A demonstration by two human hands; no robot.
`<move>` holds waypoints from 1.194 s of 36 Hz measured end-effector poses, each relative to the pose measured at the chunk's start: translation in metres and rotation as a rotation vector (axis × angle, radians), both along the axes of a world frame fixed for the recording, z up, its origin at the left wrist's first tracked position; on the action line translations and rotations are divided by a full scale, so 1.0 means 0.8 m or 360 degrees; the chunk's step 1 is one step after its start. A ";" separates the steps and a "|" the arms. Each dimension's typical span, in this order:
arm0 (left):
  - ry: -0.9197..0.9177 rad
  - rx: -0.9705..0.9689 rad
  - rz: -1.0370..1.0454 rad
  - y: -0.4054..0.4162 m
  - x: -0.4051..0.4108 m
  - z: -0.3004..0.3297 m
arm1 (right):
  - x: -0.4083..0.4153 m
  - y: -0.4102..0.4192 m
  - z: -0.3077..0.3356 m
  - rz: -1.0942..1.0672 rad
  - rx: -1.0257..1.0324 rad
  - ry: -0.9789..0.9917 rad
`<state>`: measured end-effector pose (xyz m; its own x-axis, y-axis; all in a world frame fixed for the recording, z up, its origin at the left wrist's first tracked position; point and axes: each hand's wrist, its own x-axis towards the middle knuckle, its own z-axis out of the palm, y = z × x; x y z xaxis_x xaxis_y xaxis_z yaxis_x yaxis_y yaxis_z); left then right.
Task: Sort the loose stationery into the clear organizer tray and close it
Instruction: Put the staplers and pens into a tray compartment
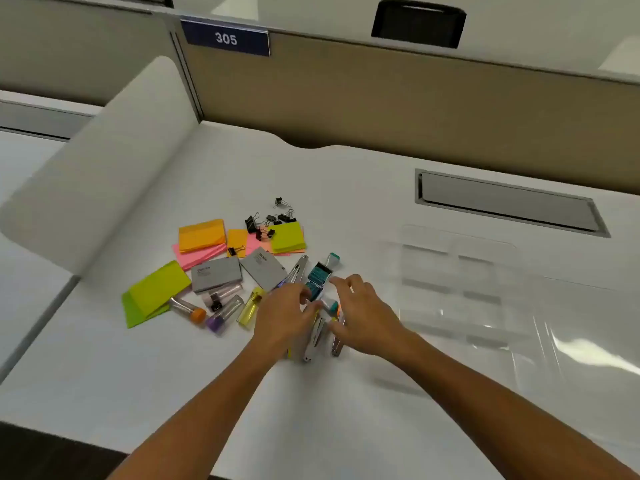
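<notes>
A white counter (346,393) carries bright stationery. An orange sticky-note pad (201,234) lies on pink notes (201,258); a smaller orange pad (237,241) sits just beside it. Two lime-yellow pads show — one (288,237) near the black binder clips (266,221), one (157,289) on a green sheet (133,315). Two flat boxes (216,274) are grey with pale lettering. Small clear tubes have coloured caps — orange (197,315), purple (214,323), black (215,304) — and one tube (252,306) is yellow. Silver markers (315,337) carry teal caps (334,259). The organizer tray (460,271) is clear, colourless plastic. A navy sign (225,38) reads 305 in white, above a tan partition (415,109).
</notes>
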<state>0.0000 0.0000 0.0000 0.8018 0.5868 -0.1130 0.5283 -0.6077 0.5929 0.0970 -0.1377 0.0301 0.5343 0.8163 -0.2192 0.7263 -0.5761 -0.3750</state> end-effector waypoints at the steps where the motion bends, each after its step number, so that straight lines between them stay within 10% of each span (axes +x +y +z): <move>1: 0.0014 -0.0043 -0.0003 -0.003 -0.001 -0.005 | -0.008 -0.002 -0.004 -0.0051 -0.0063 0.0011; 31: 0.0516 0.0098 0.0051 -0.074 0.000 -0.015 | -0.050 -0.021 -0.065 -0.0548 0.0038 0.0213; 43: -0.0056 0.0121 0.0371 -0.095 -0.017 0.056 | -0.047 -0.082 -0.008 -0.0282 0.0750 -0.0084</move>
<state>-0.0138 -0.0759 0.0444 0.6466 0.7620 -0.0355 0.6391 -0.5157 0.5707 0.0598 -0.2034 0.0238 0.6739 0.7159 0.1824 0.6577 -0.4690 -0.5895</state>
